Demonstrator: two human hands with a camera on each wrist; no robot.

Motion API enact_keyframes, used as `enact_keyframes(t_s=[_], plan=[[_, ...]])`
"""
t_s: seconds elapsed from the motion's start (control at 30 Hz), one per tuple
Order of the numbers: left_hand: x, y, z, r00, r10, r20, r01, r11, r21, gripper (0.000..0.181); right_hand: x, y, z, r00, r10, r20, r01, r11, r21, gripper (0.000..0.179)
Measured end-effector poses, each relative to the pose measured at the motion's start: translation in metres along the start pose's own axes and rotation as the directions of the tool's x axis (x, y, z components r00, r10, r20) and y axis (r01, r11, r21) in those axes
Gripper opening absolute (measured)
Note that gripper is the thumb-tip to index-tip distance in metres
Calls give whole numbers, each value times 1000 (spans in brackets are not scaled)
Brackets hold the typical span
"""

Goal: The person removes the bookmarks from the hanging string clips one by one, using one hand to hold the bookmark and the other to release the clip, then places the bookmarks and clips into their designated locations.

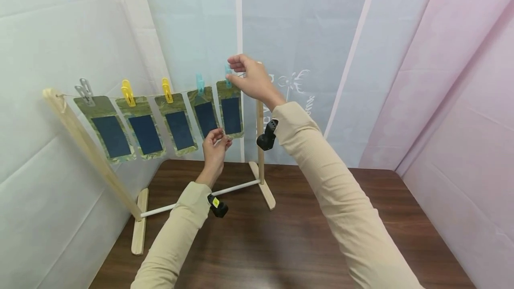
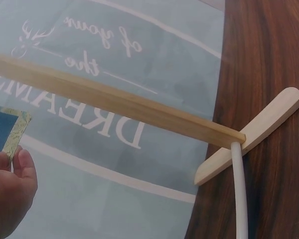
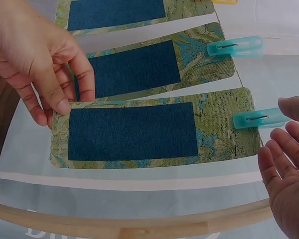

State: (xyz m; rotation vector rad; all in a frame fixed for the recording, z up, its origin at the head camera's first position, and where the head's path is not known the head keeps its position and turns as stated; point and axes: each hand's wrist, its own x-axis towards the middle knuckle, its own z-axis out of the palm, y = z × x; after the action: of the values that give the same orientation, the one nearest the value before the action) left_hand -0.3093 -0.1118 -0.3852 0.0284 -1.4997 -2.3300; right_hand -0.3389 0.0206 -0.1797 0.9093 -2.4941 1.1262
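Observation:
Green patterned fabric pieces with dark blue panels hang in a row from a string. My left hand [image 1: 214,150] pinches the lower corner of the rightmost fabric piece [image 1: 231,115] between thumb and fingers. A teal clothespin [image 3: 256,118] clips that piece's top edge to the string. Around the clothespin's outer end is my right hand [image 1: 255,79], its thumb right at the handle and its fingers spread loosely below in the right wrist view. A second teal clothespin [image 1: 200,84] holds the neighbouring fabric piece [image 3: 132,69]. In the left wrist view, only a corner of the pinched piece shows.
The string runs between two wooden posts, the left post [image 1: 92,150] and the right post [image 1: 261,142]. A white rod [image 1: 237,187] joins them low over the brown table [image 1: 289,235]. Yellow clothespins [image 1: 127,92] and a grey clothespin [image 1: 85,92] hold the other pieces.

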Motion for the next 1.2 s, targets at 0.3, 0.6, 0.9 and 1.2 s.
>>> enact_keyframes(t_s=[0.3,0.6,0.9,1.2], plan=[[-1,1,-3,1000,18,16,-19,999,29,24,1,2,5,1000,-18,-20,19,999,33,41],[-3,2,-5,1000,24,2,-24,999,34,24,0,4,10,996,-56,-65,59,997,44,37],[-4,1,-3,1000,21,13,-21,998,-51,25,1,6,11,992,-69,-102,75,996,52,32],[-4,5,-2,999,13,38,-9,994,-111,27,2,4,10,990,-70,-125,83,992,95,30]])
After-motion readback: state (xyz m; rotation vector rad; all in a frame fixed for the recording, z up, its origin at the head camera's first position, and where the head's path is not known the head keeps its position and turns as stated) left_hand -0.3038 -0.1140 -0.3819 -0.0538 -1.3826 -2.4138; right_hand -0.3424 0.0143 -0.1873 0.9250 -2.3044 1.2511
